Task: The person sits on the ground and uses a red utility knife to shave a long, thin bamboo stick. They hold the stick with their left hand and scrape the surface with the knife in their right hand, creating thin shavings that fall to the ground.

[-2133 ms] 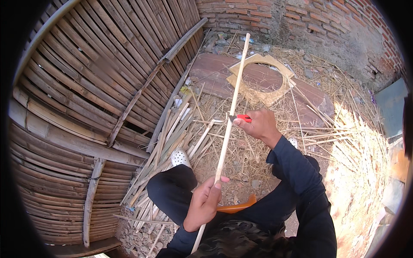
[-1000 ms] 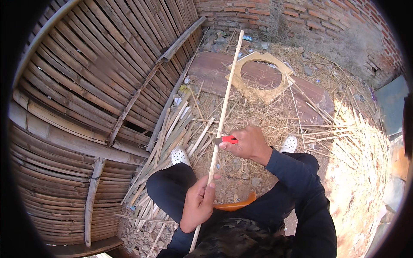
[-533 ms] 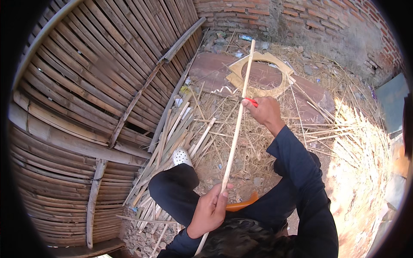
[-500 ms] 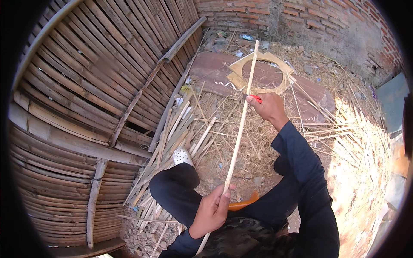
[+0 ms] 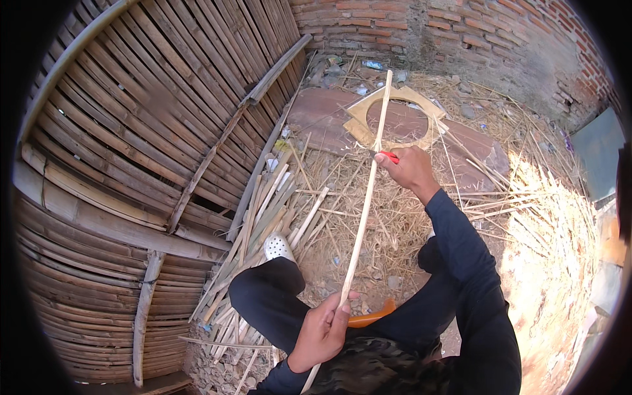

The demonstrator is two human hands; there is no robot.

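A long pale bamboo strip [image 5: 364,227] runs slantwise from my lap up past the middle of the view. My left hand [image 5: 322,332] is closed round its lower part, close to my body. Farther up, my right hand [image 5: 411,172] grips a knife with a red handle [image 5: 390,157], thumb side against the strip. The blade is small and lies across the strip, partly hard to make out. Thin pale shavings [image 5: 377,143] gather on the strip just beyond the blade.
A yellowish board with a round hole [image 5: 431,125] lies on a brown slab [image 5: 316,118] ahead. Split bamboo strips [image 5: 247,227] are heaped at left beside a bamboo slat wall [image 5: 131,131]. Shavings cover the ground. An orange seat edge [image 5: 372,317] shows between my legs.
The strip's far end has shifted slightly down and left. My right hand and the knife sit slightly nearer. A long curled shaving left of the blade no longer shows; shavings now bunch at the blade.
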